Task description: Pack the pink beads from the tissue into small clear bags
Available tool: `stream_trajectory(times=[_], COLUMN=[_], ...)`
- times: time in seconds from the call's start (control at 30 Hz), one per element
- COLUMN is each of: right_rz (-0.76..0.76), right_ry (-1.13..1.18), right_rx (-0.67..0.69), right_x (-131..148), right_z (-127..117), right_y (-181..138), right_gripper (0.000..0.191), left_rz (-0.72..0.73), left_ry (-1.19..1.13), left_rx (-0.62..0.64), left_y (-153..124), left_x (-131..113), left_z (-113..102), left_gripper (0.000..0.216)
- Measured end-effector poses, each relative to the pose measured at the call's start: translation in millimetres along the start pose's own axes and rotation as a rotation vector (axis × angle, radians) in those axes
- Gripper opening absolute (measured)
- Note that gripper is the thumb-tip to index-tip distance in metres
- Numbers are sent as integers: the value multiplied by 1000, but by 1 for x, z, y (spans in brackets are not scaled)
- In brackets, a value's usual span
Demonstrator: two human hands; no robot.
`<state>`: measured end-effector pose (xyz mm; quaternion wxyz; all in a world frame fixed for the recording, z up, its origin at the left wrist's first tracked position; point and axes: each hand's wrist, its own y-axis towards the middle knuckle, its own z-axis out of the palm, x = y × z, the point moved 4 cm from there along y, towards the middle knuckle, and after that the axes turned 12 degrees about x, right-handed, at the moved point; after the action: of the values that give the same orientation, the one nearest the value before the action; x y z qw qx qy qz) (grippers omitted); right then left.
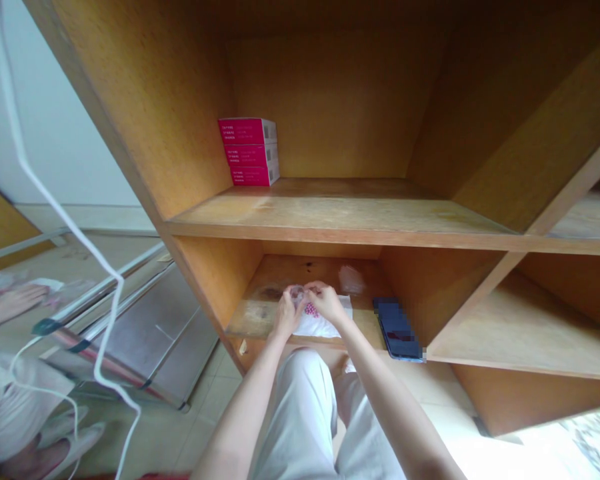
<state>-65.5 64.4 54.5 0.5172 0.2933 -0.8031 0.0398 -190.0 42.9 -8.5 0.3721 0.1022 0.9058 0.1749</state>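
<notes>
Two bare hands meet over the front of the lower shelf (260,321), fingertips close together. Left hand (287,315): fingers curled and closed on a small piece of clear plastic (298,293); exact shape too small to read. Right hand (326,301): fingers bent, tips drawn in beside the plastic; whether they grip anything, cannot tell. Pink cluster (311,309), bead-like, shows between the hands, above a white sheet (316,327); contact with either hand unclear. The sheet lies flat on the shelf beneath both hands, near the front edge. Behind it, a clear scrap (351,279) lies on the wood. Phone (397,330), dark, lies right of the sheet, its near end at the shelf edge. Upper shelf (350,207): three pink boxes (250,153) stacked at the left wall. Farther left: white cable (111,270), metal cart (165,327), a co-worker's hand (17,300) near more clear plastic.
</notes>
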Motion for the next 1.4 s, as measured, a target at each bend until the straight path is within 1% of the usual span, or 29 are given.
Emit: stream_trajectory(times=[0.07,0.13,0.3,0.4,0.5,0.63,0.83,0.93,1.07,1.17,1.23,1.33,1.4], right_rz=[38,75,206,262,276,291,281,268,242,169,112,57,43], right_ry=[-2,-33,-266,-365,-408,-415,-405,-362,-221,-48,42,102,89], right_rx=[-50,-55,16,55,83,125,119,101,67,53,18,-31,-48], right_x=[-9,-20,-48,-58,-61,-61,-63,-65,-61,-46,-34,-16,-7], right_z=[-3,-3,6,10,12,13,13,12,5,0,-3,-4,-1], right_y=[-5,-12,-33,-42,-44,-42,-40,-38,-32,-21,-13,-2,4], right_gripper=[21,20,17,18,18,14,10,11,14,13,14,14,14], left_rz=[0,-2,20,28,31,36,37,39,38,40,39,40,35], left_ry=[10,22,26,29,30,24,30,34,30,23,17,-1,-10], left_rx=[-12,-28,-36,-36,-30,-30,-23,-20,-24,-20,-19,-18,-15], left_y=[0,0,0,0,0,0,0,0,0,1,1,0,0], left_x=[0,1,0,-1,-2,-2,-3,-2,-1,0,0,0,0], left_z=[0,1,1,0,0,0,0,0,0,0,0,-1,-1], left_gripper=[45,45,44,44,45,43,42,43,43,42,42,42,43])
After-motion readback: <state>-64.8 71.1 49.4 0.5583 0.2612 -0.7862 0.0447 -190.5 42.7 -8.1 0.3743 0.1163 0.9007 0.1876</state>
